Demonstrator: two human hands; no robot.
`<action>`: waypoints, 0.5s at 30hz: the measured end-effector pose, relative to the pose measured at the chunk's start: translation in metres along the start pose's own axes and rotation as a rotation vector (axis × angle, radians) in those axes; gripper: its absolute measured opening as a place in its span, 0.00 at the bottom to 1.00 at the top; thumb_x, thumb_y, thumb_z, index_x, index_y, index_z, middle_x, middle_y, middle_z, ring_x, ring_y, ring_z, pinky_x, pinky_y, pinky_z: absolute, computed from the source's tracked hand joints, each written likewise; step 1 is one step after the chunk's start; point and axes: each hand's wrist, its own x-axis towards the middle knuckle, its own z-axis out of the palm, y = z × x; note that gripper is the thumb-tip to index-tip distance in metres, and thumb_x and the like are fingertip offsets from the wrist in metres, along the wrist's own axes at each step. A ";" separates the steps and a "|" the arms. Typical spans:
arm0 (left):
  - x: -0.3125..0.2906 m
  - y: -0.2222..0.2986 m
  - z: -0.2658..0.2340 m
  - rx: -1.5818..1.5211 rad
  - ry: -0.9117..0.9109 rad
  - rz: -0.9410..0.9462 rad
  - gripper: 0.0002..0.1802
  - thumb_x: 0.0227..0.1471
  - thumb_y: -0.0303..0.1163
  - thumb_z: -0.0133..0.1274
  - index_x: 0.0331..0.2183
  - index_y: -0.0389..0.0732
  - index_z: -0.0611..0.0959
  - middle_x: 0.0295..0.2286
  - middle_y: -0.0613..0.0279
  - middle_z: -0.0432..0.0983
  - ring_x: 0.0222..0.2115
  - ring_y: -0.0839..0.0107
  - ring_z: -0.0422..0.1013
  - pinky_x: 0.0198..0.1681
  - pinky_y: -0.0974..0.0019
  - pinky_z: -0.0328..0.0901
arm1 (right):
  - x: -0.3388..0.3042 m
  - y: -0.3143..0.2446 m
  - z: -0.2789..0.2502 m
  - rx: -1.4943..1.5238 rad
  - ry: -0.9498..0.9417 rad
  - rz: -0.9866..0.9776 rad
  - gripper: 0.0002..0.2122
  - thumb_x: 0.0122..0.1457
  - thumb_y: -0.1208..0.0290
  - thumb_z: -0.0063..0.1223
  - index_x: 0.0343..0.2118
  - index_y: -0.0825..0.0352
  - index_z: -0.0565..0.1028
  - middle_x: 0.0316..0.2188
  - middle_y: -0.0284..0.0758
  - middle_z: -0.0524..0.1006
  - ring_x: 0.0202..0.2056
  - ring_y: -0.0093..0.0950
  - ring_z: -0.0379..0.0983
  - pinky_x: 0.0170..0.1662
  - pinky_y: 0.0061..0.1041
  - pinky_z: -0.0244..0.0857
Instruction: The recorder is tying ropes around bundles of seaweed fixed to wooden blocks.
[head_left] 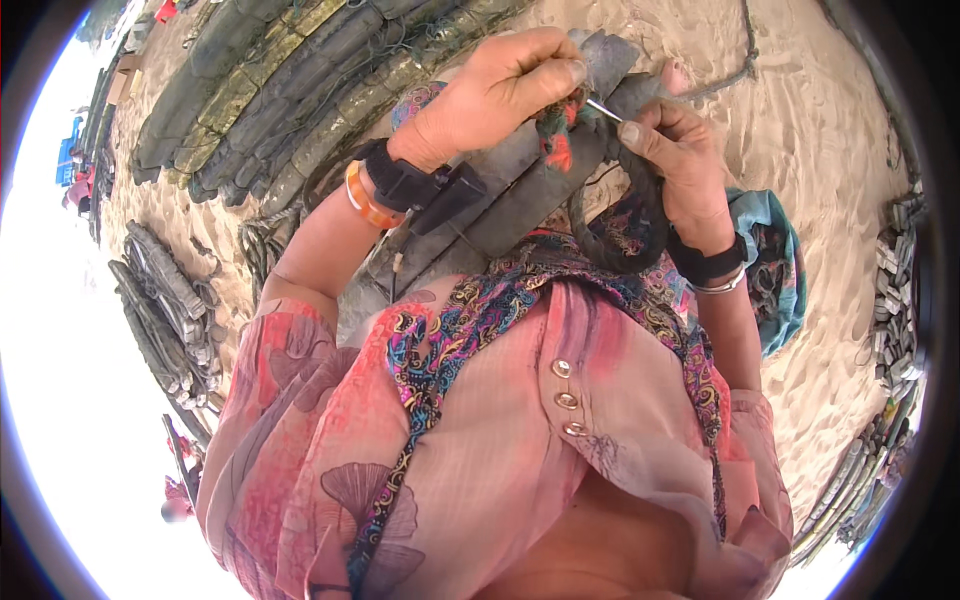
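Left hand [500, 85]: clenched, fingers curled over, thumb and forefinger pinching a knot of red and teal cord [555, 135] against the top of a dark grey slab [520, 185]. A black wrist strap and an orange bangle [365, 205] sit on that wrist.

Right hand [680, 150]: closed in a pinch on a thin pale needle or pin [603, 108]. The needle's long axis runs up and to the person's left, its tip aimed into the cord knot. The two hands are close together, the knot between them and slightly nearer the left fingertips; the needle bridges the gap. Whether the tip has entered the cord cannot be told.

The right fingers also seem to hold a loop of dark rope [640, 215] that hangs below the hand. Black strap and a silver bangle on the right wrist.

The slab lies slantwise, from lower left to upper right, beneath both hands and over the lap. A teal cloth [785, 265] lies just right of the right forearm.

Around: sand [820, 130] underfoot; rows of similar grey slabs with netting [300, 70] stacked at upper left, more bundles at far left and right.
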 end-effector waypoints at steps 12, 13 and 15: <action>0.013 -0.008 -0.011 -0.486 0.311 0.049 0.19 0.52 0.40 0.42 0.32 0.32 0.77 0.27 0.62 0.72 0.26 0.76 0.68 0.32 0.73 0.63 | 0.013 0.012 0.067 0.867 0.041 0.428 0.11 0.53 0.65 0.57 0.18 0.56 0.68 0.14 0.15 0.59 0.15 0.09 0.47 0.18 0.14 0.38; 0.013 -0.007 -0.010 -0.477 0.313 0.056 0.19 0.52 0.40 0.42 0.32 0.32 0.77 0.27 0.62 0.72 0.26 0.76 0.68 0.32 0.73 0.63 | 0.017 0.010 0.059 0.867 0.032 0.420 0.11 0.53 0.65 0.57 0.18 0.56 0.68 0.14 0.15 0.59 0.15 0.09 0.47 0.18 0.14 0.38; 0.009 -0.007 -0.006 -0.336 0.365 0.000 0.21 0.52 0.43 0.43 0.31 0.33 0.78 0.24 0.64 0.71 0.24 0.79 0.66 0.28 0.74 0.61 | 0.021 0.001 0.039 0.501 0.079 0.279 0.11 0.53 0.66 0.57 0.18 0.57 0.69 0.14 0.16 0.61 0.15 0.09 0.50 0.19 0.11 0.40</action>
